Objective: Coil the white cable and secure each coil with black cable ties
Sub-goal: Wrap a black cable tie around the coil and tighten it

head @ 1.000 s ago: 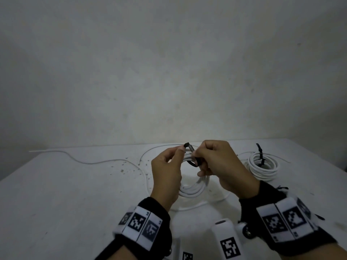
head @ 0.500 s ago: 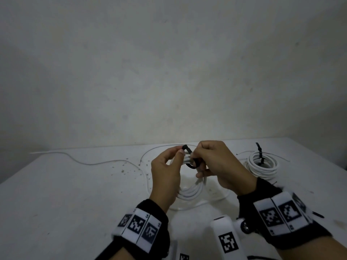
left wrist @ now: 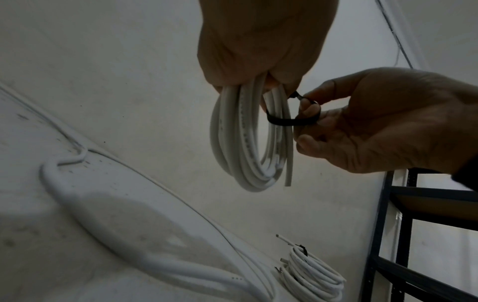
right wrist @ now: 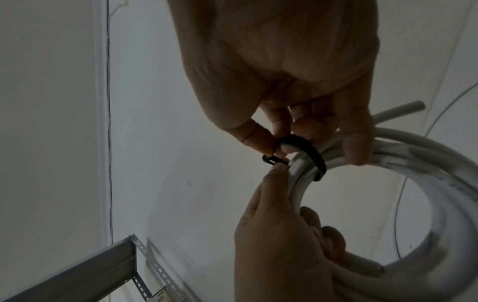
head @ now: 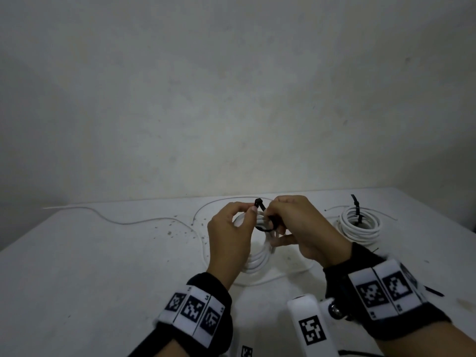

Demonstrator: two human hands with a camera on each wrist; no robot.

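left hand (head: 229, 235) grips the top of the cable coil (left wrist: 245, 143), fingers curled round the bunched turns, thumb and forefinger up by the head of the black tie (head: 260, 203). right hand (head: 306, 228) pinches the tie's strap, which loops round the turns and round one of its own fingers (left wrist: 308, 108). both hands closed on their thing, neither free.

coil hangs in the air above the bench (head: 103, 266), between the two hands. cut end of the cable dangles loose at the coil's lower side in the left wrist view. tie loop is slack, clear gap between strap and turns. can't tell whether the tail is already through the head; fingers cover that spot.

step in hand, as i read it: closing the tie on the second coil. first one looks done: finished coil (head: 360, 224) lies on the bench to the right, well apart, its own tie (head: 356, 210) sticking up.

next move calls for: get the finger out of the loop, feed or confirm the tail in the head, then pull the tail while the left hand keeps the turns bunched. risk is a turn slipping out of the bundle as the loop shrinks.

further out: loose cable (head: 128, 221) runs across the bench to the left and curves in under the hands. dark shelf frame (left wrist: 413, 224) at the side in the wrist views. bare wall (head: 231, 86) behind.
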